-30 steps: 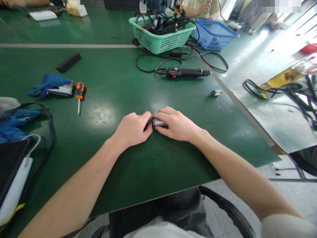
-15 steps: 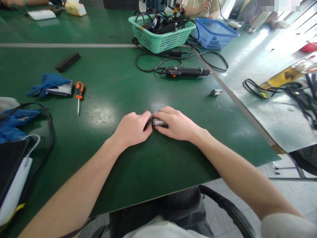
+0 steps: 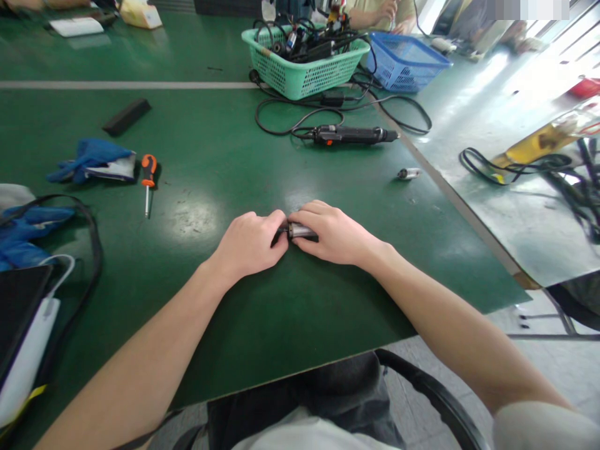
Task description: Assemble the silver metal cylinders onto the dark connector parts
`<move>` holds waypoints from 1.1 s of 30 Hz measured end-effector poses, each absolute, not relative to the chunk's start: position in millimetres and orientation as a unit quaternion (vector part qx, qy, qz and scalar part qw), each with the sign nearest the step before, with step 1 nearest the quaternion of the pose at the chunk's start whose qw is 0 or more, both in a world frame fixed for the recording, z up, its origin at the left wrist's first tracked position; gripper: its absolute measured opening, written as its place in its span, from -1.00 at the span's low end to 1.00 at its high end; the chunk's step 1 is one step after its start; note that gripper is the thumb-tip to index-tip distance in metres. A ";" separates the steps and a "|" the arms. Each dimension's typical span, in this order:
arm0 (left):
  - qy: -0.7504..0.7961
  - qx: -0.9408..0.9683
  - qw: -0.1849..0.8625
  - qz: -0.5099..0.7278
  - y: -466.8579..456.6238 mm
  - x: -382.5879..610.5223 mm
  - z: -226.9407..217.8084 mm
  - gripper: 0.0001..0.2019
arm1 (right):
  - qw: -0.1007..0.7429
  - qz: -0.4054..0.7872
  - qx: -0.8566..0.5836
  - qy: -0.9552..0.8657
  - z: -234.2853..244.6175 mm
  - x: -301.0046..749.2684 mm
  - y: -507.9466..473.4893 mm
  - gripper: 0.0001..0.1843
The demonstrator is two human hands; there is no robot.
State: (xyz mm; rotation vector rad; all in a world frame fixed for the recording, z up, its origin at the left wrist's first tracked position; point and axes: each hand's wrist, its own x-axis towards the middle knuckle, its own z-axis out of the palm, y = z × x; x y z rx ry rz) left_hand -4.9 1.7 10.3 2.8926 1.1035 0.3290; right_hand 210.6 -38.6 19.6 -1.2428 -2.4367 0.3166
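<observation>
My left hand and my right hand meet at the middle of the green table, both closed round a small silver cylinder with a dark tip that lies between them. The right fingers wrap its body; the left fingers pinch its dark end. Most of the part is hidden by my fingers. A similar small silver cylinder lies apart to the right, near the table's edge.
An electric screwdriver with its black cable lies beyond my hands. A green basket of cables and a blue basket stand at the back. An orange-handled screwdriver, blue gloves and a black block lie left. Another person sits at the far side.
</observation>
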 end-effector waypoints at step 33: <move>0.350 0.930 0.013 0.110 4.2 -5.9 7.0 -0.83 | 0.193 0.111 -0.453 -0.863 20.7 210.2 -38.2 -0.71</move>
